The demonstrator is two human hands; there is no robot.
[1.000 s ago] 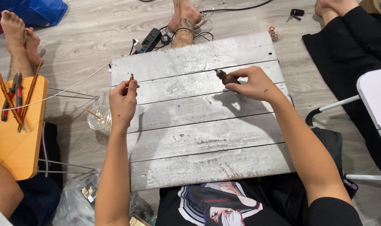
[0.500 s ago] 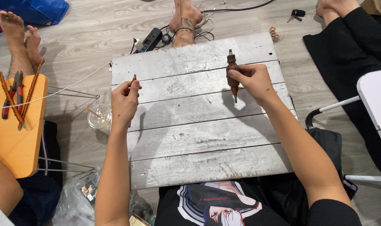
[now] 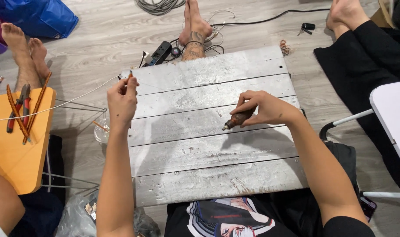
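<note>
Over the grey plank board (image 3: 208,145), a brown rotary tool (image 3: 237,119) is gripped in the right hand (image 3: 263,107), tip down & touching wood. A thin reddish stick (image 3: 130,75) is pinched by the left hand (image 3: 122,100) at board's left edge. Clear cup (image 3: 100,131) beside it w/ a stick inside; orange stool (image 3: 15,153) w/ pliers (image 3: 18,106) farther left.

The right hand (image 3: 261,107) hides most of the brown tool (image 3: 237,119).
</note>
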